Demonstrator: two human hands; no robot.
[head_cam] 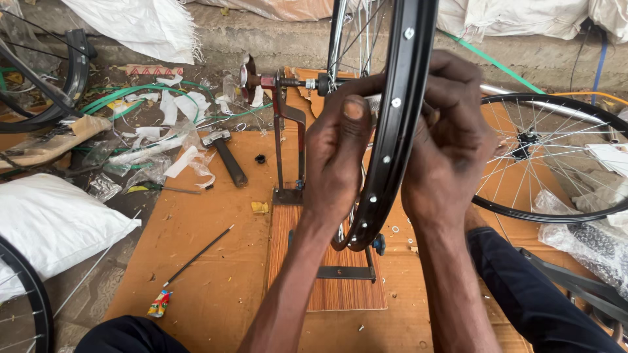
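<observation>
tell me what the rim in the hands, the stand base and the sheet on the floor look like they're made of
Black rim: looks like metal with a glossy black painted finish; it catches light and has silver spoke nipples along it.
Stand base: seemingly wood or laminate board, with reddish-brown streaked grain.
Floor sheet: probably cardboard, matte tan, scuffed, with worn edges.
The left hand and right hand grip the rim.

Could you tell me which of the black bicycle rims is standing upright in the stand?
The black rim between both hands; the spoked wheel at right lies flat.
</observation>
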